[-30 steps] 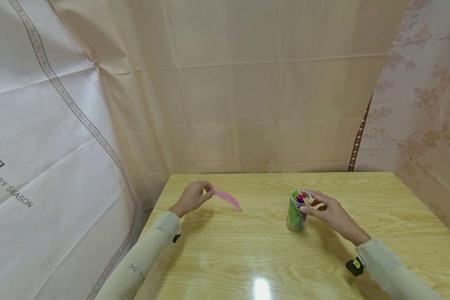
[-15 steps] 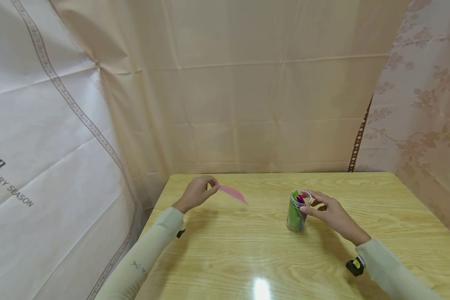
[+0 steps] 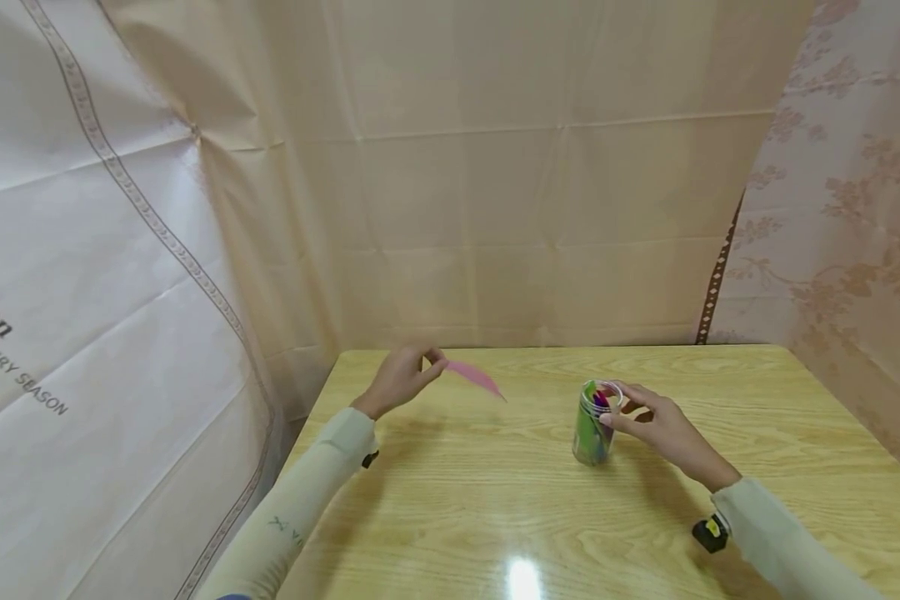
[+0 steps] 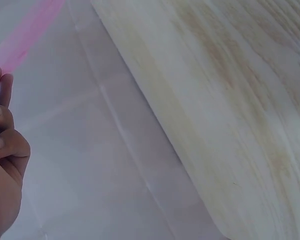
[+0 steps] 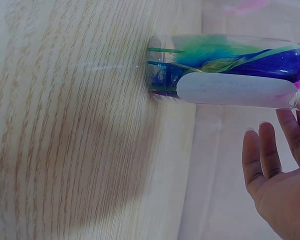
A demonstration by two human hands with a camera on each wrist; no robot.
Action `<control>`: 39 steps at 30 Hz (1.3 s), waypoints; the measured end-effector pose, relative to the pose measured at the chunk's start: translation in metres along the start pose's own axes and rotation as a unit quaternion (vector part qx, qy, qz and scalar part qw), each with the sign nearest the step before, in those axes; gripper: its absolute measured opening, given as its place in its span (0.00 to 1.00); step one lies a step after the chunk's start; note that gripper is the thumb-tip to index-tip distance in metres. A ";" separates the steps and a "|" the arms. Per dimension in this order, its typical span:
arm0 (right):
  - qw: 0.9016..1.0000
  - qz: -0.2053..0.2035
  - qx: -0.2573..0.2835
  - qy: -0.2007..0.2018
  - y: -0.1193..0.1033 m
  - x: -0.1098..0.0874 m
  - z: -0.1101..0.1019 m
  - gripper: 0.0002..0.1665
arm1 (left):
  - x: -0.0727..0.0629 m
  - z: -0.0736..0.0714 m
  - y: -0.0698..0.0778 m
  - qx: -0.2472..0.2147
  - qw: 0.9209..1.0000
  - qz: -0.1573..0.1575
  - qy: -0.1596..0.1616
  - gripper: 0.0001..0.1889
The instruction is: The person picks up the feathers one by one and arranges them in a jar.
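Between thumb and fingertips, my left hand [image 3: 401,383] pinches one end of a pink feather [image 3: 477,377] above the left half of the table. The feather's free tip points right and slightly down; the left wrist view catches part of the pink feather [image 4: 30,35]. A clear jar [image 3: 592,437] stands upright on the table. Inside it are green, blue and purple feathers [image 5: 260,62], with a white label on its side. My right hand [image 3: 669,435] grips the jar near its rim with thumb and fingers, the other fingers [image 5: 270,150] extended below the rim.
The wood-grain table [image 3: 450,500] has its far edge against a beige hanging cloth [image 3: 450,208]. A white printed cloth [image 3: 82,333] hangs along the left, a floral one [image 3: 855,208] on the right. Bright glare [image 3: 523,577] lies on the near tabletop.
My left hand has moved right and slightly up, away from me, carrying the pink feather nearer the jar. The right hand and the jar have stayed in place.
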State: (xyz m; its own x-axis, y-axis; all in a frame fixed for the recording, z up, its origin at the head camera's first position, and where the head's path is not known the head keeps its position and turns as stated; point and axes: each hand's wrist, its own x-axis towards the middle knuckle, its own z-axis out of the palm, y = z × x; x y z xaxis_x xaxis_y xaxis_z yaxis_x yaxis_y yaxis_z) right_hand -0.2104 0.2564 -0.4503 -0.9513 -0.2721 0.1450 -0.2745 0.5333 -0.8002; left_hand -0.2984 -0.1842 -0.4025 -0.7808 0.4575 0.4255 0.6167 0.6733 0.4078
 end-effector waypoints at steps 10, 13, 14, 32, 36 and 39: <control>1.000 -0.004 0.002 0.001 0.001 0.001 -0.001 0.42 | 0.014 0.000 0.011 -0.009 0.999 0.028 0.018 0.06; 1.000 -0.003 0.000 0.002 0.001 0.001 -0.001 0.41 | 0.017 -0.001 0.014 -0.013 0.999 0.026 0.015 0.07; 1.000 -0.002 0.000 0.002 0.001 0.001 -0.001 0.42 | 0.018 -0.001 0.015 -0.013 1.000 0.025 0.013 0.07; 1.000 0.000 -0.004 0.001 0.005 0.003 0.000 0.44 | 0.037 -0.001 0.041 -0.014 0.998 0.047 0.027 0.08; 1.000 0.002 -0.011 0.001 0.005 0.003 0.001 0.45 | 0.042 0.000 0.046 -0.023 0.997 0.062 0.029 0.08; 1.000 0.005 -0.011 0.002 0.005 0.003 0.001 0.45 | 0.045 0.002 0.050 -0.032 0.997 0.067 0.030 0.08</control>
State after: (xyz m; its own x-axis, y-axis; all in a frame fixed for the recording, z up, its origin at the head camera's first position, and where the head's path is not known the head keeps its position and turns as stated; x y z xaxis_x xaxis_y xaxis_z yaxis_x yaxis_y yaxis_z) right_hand -0.2145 0.2573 -0.4542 -0.9548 -0.2626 0.1396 -0.2676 0.5534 -0.7888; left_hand -0.3030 -0.1291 -0.3644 -0.6848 0.5041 0.5263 0.7218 0.5688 0.3944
